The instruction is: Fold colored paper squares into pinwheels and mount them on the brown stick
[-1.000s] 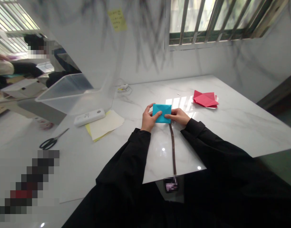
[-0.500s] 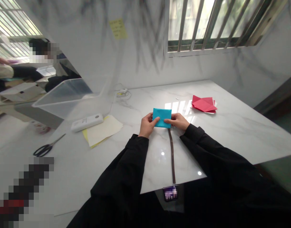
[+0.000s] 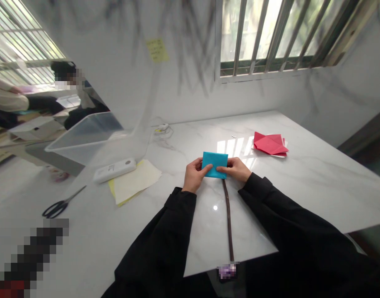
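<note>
Between both hands is a folded piece of blue paper (image 3: 215, 160), a flat rectangle held above the white marbled table (image 3: 205, 223). My left hand (image 3: 194, 174) grips its left side, thumb pressed on the near face. On the right side, my right hand (image 3: 238, 168) pinches it the same way, thumb in front and fingers behind. The fingers at the back are partly hidden by the paper. Below the paper a thin brown stick (image 3: 229, 219) runs toward the table's near edge; its upper end is hidden.
Red folded paper (image 3: 270, 145) lies at the right. To the left are cream and yellow sheets (image 3: 135, 182), a long white device (image 3: 114, 170), scissors (image 3: 63, 203) and a clear plastic bin (image 3: 84, 132). A coiled cable (image 3: 162, 127) sits near the wall. Other people (image 3: 66, 91) sit far left.
The whole view has shifted, so everything appears slightly lower. Both hands keep the same hold on the blue paper, with its fold looking unchanged.
</note>
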Available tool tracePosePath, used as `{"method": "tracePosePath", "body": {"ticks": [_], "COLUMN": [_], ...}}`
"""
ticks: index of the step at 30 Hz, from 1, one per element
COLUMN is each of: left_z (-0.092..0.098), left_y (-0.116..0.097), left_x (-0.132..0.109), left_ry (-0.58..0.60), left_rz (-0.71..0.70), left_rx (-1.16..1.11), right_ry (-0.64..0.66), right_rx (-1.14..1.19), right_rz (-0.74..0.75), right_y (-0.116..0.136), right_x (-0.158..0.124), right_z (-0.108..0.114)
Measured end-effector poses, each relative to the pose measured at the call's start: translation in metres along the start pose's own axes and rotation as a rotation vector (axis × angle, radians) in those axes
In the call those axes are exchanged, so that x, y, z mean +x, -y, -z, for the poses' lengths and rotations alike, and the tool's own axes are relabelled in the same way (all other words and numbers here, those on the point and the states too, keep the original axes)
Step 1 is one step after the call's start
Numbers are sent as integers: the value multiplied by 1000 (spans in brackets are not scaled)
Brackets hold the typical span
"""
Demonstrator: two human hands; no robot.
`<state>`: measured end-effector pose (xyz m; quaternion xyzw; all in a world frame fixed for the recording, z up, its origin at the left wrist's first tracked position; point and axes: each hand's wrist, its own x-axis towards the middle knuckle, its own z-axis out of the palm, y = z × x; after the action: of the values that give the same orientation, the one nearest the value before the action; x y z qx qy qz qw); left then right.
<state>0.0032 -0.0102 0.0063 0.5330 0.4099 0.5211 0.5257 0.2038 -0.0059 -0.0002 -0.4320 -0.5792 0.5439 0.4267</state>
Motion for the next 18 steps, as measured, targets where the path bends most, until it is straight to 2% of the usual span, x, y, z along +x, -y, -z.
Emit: {"method": "tracePosePath", "body": {"ticks": [8, 18], "left_z": [2, 5], "left_y": [-5, -7], "left_x": [-2, -4], "left_ry": [17, 58], "left_rz": [46, 98], "left_rx": [-3, -2], "right_ry": [14, 29], "right_rx": [43, -22], "right_rz": [-30, -46], "right_y": [1, -3], "right_x": [1, 0], "right_z": [-2, -3]}}
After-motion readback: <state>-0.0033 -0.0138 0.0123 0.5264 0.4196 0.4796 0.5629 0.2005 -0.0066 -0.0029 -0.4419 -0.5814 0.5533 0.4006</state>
